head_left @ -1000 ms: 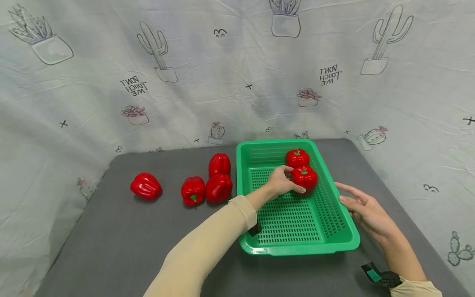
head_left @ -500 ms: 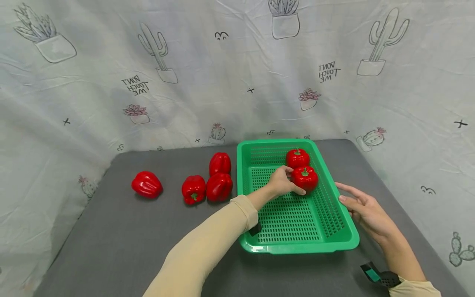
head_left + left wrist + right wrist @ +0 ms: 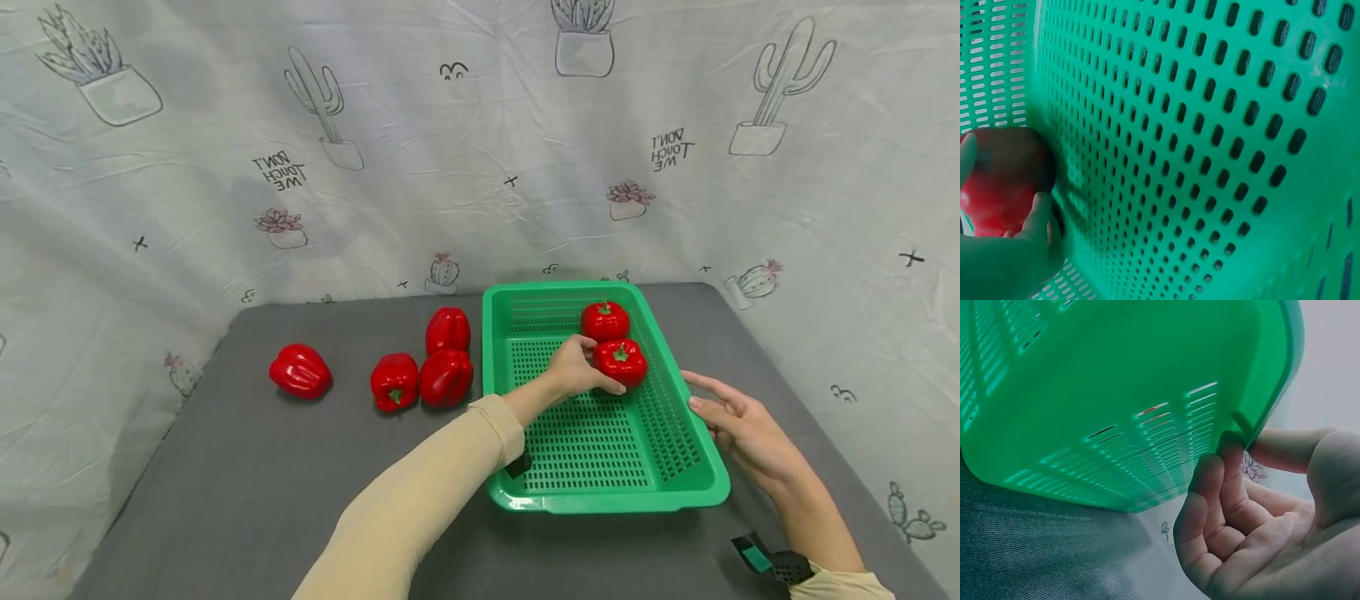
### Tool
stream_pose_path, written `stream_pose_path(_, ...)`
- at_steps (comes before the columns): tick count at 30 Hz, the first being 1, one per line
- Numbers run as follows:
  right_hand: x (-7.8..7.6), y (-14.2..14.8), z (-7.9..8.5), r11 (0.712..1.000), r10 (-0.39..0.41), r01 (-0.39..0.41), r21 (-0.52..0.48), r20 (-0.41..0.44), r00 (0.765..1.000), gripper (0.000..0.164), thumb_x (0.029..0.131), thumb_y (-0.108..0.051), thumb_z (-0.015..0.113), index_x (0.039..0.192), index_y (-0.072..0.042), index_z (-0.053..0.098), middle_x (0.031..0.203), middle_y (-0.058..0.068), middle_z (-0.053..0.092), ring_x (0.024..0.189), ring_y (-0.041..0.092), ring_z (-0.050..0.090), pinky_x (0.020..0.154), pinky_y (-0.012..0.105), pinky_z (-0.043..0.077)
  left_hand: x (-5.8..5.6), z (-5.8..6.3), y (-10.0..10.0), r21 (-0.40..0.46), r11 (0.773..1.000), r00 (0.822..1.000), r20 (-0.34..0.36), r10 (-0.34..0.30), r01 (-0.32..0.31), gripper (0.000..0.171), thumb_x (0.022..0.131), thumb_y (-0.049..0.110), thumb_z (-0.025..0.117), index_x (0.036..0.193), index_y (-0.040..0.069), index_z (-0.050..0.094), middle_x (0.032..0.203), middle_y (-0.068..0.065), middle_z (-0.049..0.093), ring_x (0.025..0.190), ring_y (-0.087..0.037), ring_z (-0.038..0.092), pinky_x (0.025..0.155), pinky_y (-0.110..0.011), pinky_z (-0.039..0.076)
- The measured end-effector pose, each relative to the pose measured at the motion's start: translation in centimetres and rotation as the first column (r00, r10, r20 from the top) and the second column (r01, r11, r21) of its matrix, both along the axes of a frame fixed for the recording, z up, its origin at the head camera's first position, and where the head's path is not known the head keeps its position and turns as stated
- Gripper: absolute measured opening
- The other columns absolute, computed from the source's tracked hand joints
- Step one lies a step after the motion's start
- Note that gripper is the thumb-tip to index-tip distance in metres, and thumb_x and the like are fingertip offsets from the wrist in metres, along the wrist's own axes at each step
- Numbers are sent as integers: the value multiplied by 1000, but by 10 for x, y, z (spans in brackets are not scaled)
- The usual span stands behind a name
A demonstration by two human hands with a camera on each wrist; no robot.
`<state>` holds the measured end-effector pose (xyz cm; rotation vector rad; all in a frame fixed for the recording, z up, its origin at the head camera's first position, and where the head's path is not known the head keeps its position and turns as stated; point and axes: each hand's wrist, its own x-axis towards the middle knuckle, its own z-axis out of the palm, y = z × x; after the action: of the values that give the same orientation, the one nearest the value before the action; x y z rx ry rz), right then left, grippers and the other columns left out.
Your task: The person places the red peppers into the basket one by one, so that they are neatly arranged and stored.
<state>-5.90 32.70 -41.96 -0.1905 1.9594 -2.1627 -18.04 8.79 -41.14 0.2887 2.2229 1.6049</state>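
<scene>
A green perforated plastic basket (image 3: 600,503) stands on the grey table. Inside it, along the right wall, sit two red bell peppers, one behind the other. My left hand (image 3: 576,369) reaches over the basket's left side and holds the nearer bell pepper (image 3: 621,363) between thumb and fingers. Just behind it, touching or nearly so, is the farther bell pepper (image 3: 605,321). At the basket's right rim, my right hand (image 3: 750,429) pinches the edge; the right wrist view shows its thumb at the rim and curled fingers (image 3: 1207,481) beneath.
Left of the basket lie more red bell peppers: a back one (image 3: 447,330), one in front of it (image 3: 446,378), one beside them (image 3: 394,382), and a lone one (image 3: 301,371) farther left. A patterned cloth (image 3: 480,150) hangs behind the table.
The bell pepper in my left hand has tilted slightly, its stem now lower in the head view. Both hands keep nearly the same places; the view itself has shifted a little.
</scene>
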Motion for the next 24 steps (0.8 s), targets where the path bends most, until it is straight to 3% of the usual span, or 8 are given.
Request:
stream_pose_path(8,-1,3,2,1000,2,-2,1,-14,1000,47,106,-7,44,151,-8,35,112,15,69,95,27,69,77,38,57,-4,17,-3,70,996,997,-44,-56,59,73,73,15,89,133,5,49,120,-4,54,109,-18,50,76,-29,52)
stream_pose_path(14,-2,6,2,1000,8,-8,-10,-12,1000,45,106,-7,44,151,-11,38,116,13,68,97,26,69,77,38,57,-5,38,-4,42,995,995,-51,-88,90,75,73,22,89,135,8,48,127,-6,52,105,-13,49,77,-31,53)
stream_pose_path(20,-5,5,3,999,19,-19,-26,-14,1000,45,106,-6,43,151,-10,37,116,14,68,97,26,69,77,38,57,-8,69,-18,72,991,992,-52,-113,116,75,74,30,88,135,11,51,131,-3,52,111,-16,52,83,-32,51)
stream_pose_path(24,-6,3,3,999,24,-24,-22,-10,1000,46,106,-7,43,151,-10,36,114,14,69,95,24,69,76,37,57,-7,95,-40,134,979,984,-110,-141,155,63,78,35,85,131,18,55,127,4,54,115,-14,51,86,-31,50)
